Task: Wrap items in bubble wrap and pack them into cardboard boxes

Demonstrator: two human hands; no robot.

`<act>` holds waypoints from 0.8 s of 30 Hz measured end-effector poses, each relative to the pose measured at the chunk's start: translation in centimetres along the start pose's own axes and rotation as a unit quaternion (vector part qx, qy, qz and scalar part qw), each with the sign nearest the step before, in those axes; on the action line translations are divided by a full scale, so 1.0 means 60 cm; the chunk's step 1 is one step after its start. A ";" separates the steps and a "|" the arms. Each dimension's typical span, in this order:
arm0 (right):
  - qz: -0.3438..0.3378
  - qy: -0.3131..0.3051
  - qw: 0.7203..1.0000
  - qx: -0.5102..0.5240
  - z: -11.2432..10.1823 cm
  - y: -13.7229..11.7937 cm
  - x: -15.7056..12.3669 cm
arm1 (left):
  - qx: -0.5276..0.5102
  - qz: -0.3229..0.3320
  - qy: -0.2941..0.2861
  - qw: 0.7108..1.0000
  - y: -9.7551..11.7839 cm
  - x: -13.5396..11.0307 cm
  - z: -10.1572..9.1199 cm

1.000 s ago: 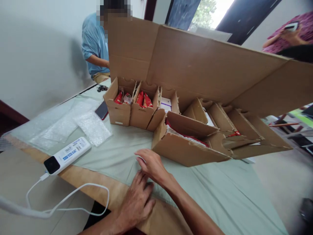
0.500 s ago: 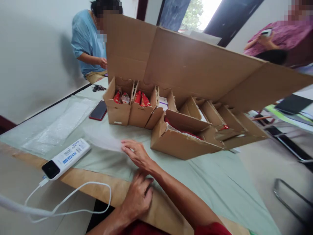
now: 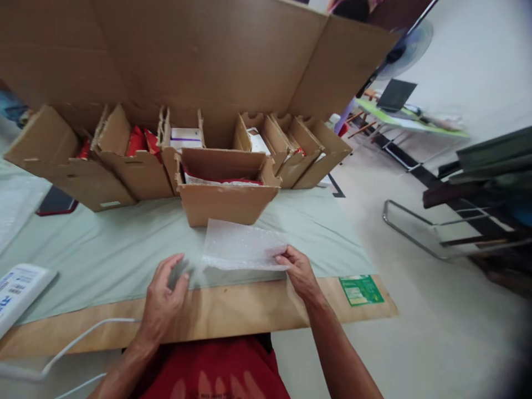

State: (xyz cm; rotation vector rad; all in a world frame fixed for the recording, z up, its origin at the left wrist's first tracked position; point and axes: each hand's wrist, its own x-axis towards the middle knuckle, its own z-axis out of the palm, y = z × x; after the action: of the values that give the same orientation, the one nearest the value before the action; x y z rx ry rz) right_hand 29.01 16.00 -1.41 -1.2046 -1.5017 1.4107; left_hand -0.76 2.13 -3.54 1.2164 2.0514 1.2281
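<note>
A translucent bubble wrap sheet (image 3: 241,246) hangs over the front of the table, pinched at its right end by my right hand (image 3: 301,271). My left hand (image 3: 164,296) is just left of the sheet, apart from it, with thumb and fingers spread and nothing between them. Right behind the sheet stands a small cardboard box (image 3: 228,202), with a red and white item (image 3: 224,181) showing inside. Behind it is a row of narrow cardboard compartments (image 3: 143,177); red packets (image 3: 141,143) and a white box (image 3: 185,136) sit in some of them.
A tall cardboard panel (image 3: 208,55) rises behind the row. On the left lie a phone (image 3: 57,200), a white device (image 3: 22,291) with a cable (image 3: 83,337), and clear wrap (image 3: 19,205). A green card (image 3: 361,290) lies at the table's front right corner.
My view has swung to the right. My right hand has carried the bubble wrap sheet from the left to in front of the small box. My left hand has moved apart from the right, fingers opened.
</note>
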 end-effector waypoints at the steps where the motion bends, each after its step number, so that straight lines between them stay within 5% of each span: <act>1: -0.007 -0.001 1.000 0.007 0.003 0.003 0.002 | -0.017 -0.038 -0.010 0.999 0.012 0.009 -0.001; 7: -0.044 -0.022 0.999 -0.016 0.029 0.009 0.013 | -0.041 -0.060 -0.082 0.994 0.047 0.063 0.028; 14: -0.061 0.087 0.975 -0.196 0.035 0.028 0.007 | 0.217 0.050 -0.096 0.970 0.049 0.066 0.060; 20: -0.166 0.181 0.886 -0.394 0.036 0.038 -0.011 | 0.293 0.128 -0.067 0.945 0.056 0.049 0.047; 24: -0.232 0.088 0.855 -0.456 0.055 0.019 -0.024 | 0.291 0.254 -0.070 0.920 0.057 0.036 0.049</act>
State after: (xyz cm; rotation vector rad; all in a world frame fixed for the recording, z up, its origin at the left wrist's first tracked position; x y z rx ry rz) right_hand 26.44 13.62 -2.82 -1.2921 -2.2172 0.2034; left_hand 1.84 6.05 -1.92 2.1503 2.1305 0.6823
